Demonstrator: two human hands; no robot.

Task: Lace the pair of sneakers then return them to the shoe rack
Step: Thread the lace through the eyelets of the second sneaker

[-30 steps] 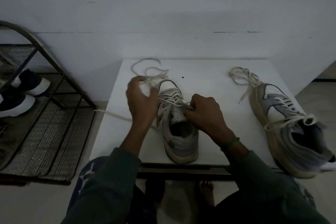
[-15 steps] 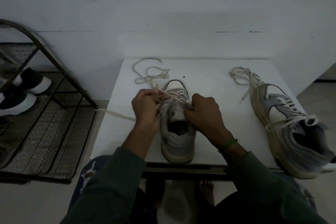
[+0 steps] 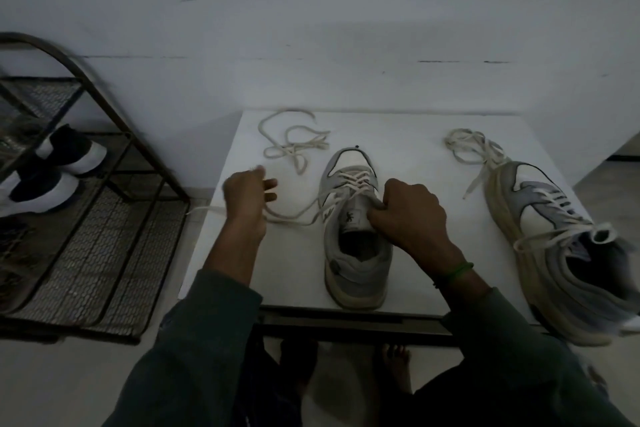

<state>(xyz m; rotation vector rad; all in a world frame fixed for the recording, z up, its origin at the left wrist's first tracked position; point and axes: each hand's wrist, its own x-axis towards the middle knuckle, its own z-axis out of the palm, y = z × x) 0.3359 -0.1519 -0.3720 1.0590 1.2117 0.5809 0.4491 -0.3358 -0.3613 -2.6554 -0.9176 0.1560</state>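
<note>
A grey and white sneaker (image 3: 356,263) stands toe-away in the middle of the small white table (image 3: 408,135), partly laced. My right hand (image 3: 410,215) grips its tongue and right collar. My left hand (image 3: 247,199) is out to the left of the shoe, pinching the cream lace (image 3: 298,215), which runs in a slack line from the eyelets to my fingers and trails off the table's left edge. The lace's other end lies in loose loops (image 3: 294,146) at the back. The second sneaker (image 3: 561,253) lies on the table's right side, laced, with its lace ends loose.
A dark metal mesh shoe rack (image 3: 104,253) stands on the floor to the left, holding a pair of black and white shoes (image 3: 45,180). A white wall is right behind the table. My bare feet (image 3: 394,364) show under the table's front edge.
My left hand has drawn away from the shoe to the left, pulling the lace out through the eyelets. My right hand has stayed on the tongue.
</note>
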